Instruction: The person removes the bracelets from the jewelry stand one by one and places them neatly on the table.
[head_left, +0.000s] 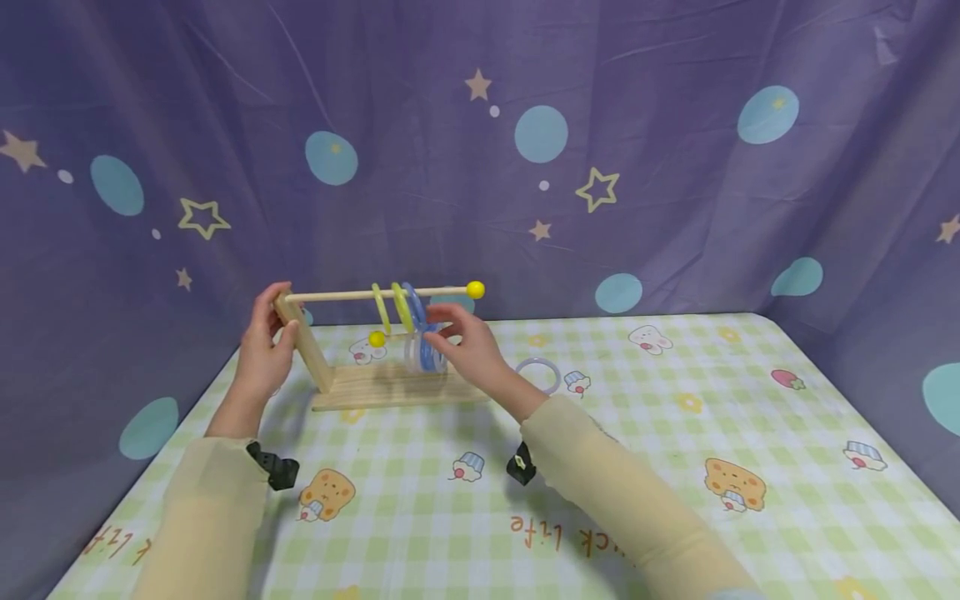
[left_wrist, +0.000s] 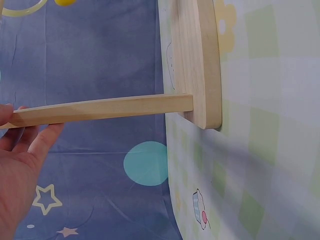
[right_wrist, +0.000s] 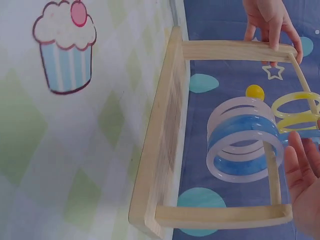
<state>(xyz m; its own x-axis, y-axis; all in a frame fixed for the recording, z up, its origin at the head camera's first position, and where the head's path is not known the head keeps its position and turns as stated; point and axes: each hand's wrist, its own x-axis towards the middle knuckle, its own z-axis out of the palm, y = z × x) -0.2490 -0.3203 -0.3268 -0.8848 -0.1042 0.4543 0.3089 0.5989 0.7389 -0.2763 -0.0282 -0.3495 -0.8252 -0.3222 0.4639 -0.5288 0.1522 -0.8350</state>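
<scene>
A wooden ring rack [head_left: 397, 387] with two horizontal rods stands on the table. My left hand [head_left: 264, 346] grips the top of its left post [left_wrist: 110, 107], thumb on one side and fingers on the other. On the upper rod [head_left: 330, 297] hang two yellow-green rings [head_left: 402, 307] and a blue ring [head_left: 414, 307]. My right hand [head_left: 472, 350] pinches that blue ring at its right side; the fingertips [right_wrist: 295, 142] partly hide the contact. White and blue rings [right_wrist: 245, 125] hang together on the lower rod. Yellow balls [head_left: 476, 290] cap the rod ends.
A pale lilac ring [head_left: 538, 377] lies on the checkered tablecloth [head_left: 645, 433], right of the rack and behind the right forearm. A purple curtain [head_left: 450, 208] with stars and spots hangs behind the table and along its sides.
</scene>
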